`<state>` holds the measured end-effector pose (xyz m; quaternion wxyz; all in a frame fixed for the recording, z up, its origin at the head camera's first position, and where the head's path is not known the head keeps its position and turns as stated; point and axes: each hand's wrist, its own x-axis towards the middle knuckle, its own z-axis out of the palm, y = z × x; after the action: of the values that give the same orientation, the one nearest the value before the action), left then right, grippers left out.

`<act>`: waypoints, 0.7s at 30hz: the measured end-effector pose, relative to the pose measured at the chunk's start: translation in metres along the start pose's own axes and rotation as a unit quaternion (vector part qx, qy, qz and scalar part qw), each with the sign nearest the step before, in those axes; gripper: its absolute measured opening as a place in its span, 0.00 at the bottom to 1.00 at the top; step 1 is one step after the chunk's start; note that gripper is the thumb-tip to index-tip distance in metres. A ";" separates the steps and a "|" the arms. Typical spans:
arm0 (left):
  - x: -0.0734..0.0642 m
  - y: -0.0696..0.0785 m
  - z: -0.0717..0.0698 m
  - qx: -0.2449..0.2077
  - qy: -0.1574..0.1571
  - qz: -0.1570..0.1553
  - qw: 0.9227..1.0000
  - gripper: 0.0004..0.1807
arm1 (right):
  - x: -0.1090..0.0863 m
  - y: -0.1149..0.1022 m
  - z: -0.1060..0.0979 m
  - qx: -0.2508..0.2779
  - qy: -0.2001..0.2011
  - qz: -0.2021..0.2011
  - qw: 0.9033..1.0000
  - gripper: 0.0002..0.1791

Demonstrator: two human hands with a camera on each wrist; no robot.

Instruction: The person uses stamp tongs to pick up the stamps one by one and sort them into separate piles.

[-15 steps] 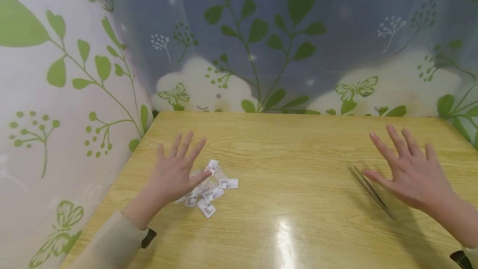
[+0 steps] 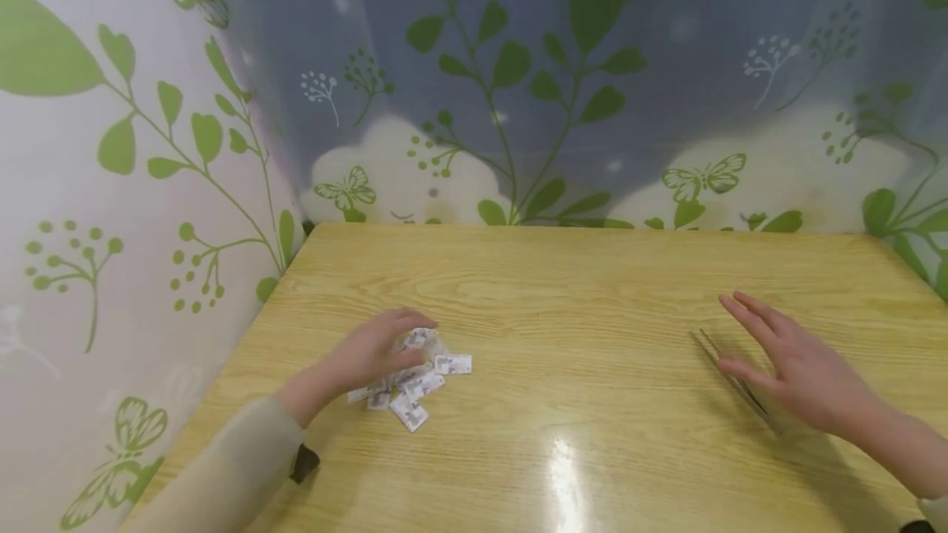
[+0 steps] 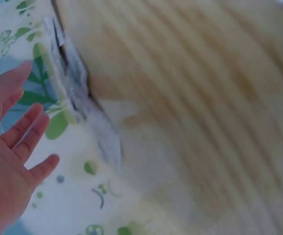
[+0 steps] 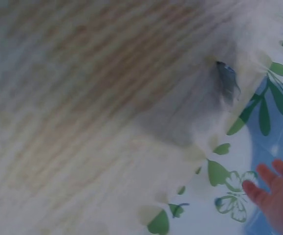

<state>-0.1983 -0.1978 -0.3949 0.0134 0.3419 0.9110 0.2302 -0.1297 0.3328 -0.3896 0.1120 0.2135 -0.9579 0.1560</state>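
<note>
A loose pile of small white rectangular packets (image 2: 424, 386) with grey print lies on the left of the table. Over its far left part hovers my left hand (image 2: 370, 349), fingers relaxed and slightly bent, hiding some of the packets. The left wrist view shows its spread fingers holding nothing, with the packets (image 3: 107, 137) apart from them. On the right, metal tweezers (image 2: 751, 403) lie slanted on the wood. My right hand (image 2: 803, 373) hovers beside and partly over them with loosely extended fingers. In the right wrist view the tweezers (image 4: 227, 81) appear blurred, away from the fingertips.
The wood-grain table (image 2: 563, 294) meets a backdrop (image 2: 518, 130) printed with leaves and butterflies at its far edge. A pale patterned sheet (image 2: 148, 270) runs along the left side. A bright light reflection shows on the tabletop near the front.
Both hands were raised with fingers spread wide. They have since lowered and turned, their fingers drawn closer together, the left over the packets and the right by the tweezers.
</note>
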 end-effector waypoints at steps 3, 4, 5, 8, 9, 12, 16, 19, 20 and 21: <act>0.005 -0.003 0.007 -0.040 -0.018 0.007 0.999 0.20 | -0.004 0.003 0.004 0.037 -0.020 -0.002 0.999 0.49; 0.006 -0.004 0.009 -0.049 -0.021 0.012 0.999 0.19 | -0.006 0.003 0.005 0.043 -0.025 0.000 0.999 0.49; 0.008 -0.004 0.011 -0.059 -0.025 0.013 0.998 0.18 | -0.008 0.004 0.006 0.052 -0.032 0.003 0.998 0.48; 0.012 -0.005 0.014 -0.079 -0.036 0.009 0.996 0.15 | -0.011 0.007 0.010 0.066 -0.046 0.018 0.997 0.47; 0.013 -0.004 0.014 -0.081 -0.039 0.006 0.996 0.14 | -0.012 0.008 0.011 0.069 -0.049 0.022 0.996 0.46; 0.015 -0.005 0.015 -0.085 -0.049 -0.002 0.995 0.11 | -0.015 0.013 0.016 0.073 -0.053 0.025 0.996 0.45; 0.017 -0.006 0.018 -0.076 -0.057 -0.003 0.995 0.08 | -0.019 0.019 0.021 0.071 -0.050 0.016 0.996 0.43; 0.017 -0.007 0.020 -0.067 -0.060 -0.004 0.996 0.07 | -0.020 0.022 0.023 0.068 -0.048 0.009 0.997 0.41; 0.017 -0.007 0.021 -0.066 -0.061 -0.004 0.996 0.06 | -0.021 0.023 0.023 0.066 -0.050 0.007 0.997 0.41; 0.018 -0.007 0.021 -0.065 -0.061 -0.006 0.996 0.06 | -0.020 0.024 0.023 0.065 -0.049 0.004 0.997 0.41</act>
<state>-0.2121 -0.1826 -0.4141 0.0926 0.3481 0.8936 0.2680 -0.1257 0.3536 -0.4224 0.0505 0.2239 -0.9509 0.2079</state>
